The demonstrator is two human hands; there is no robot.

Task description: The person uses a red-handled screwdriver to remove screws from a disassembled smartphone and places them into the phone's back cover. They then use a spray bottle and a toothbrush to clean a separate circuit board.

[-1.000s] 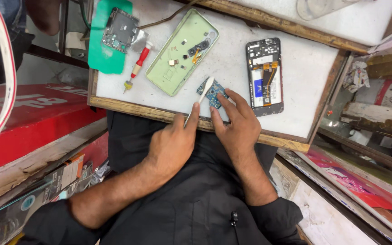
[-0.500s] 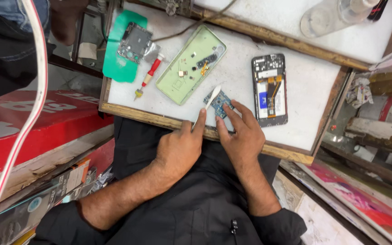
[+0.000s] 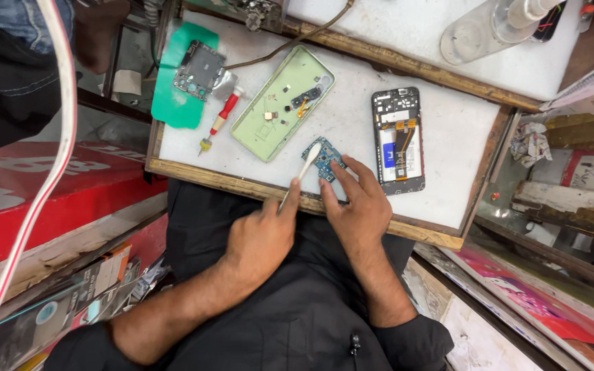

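My left hand (image 3: 259,239) grips a white brush (image 3: 301,172) whose head rests on a small blue circuit board (image 3: 326,159) lying on the white work tray (image 3: 448,124). My right hand (image 3: 355,209) pins that board down with its fingertips at the board's near edge. Left of the board lies a pale green phone back cover (image 3: 280,103), inside up, with small parts in it. To the right lies an opened black phone frame (image 3: 398,139) with an orange flex cable showing.
A red-handled screwdriver (image 3: 220,120) and a second circuit board (image 3: 199,69) on a green mat (image 3: 177,103) sit at the tray's left. A clear bottle (image 3: 479,31) lies at the back. Another person's legs (image 3: 8,69) stand at upper left. Red boxes (image 3: 42,206) and clutter flank the tray.
The view has shifted, so the tray sits higher and further right in frame. Both hands stay on the blue board, with the brush head moving slightly over it.
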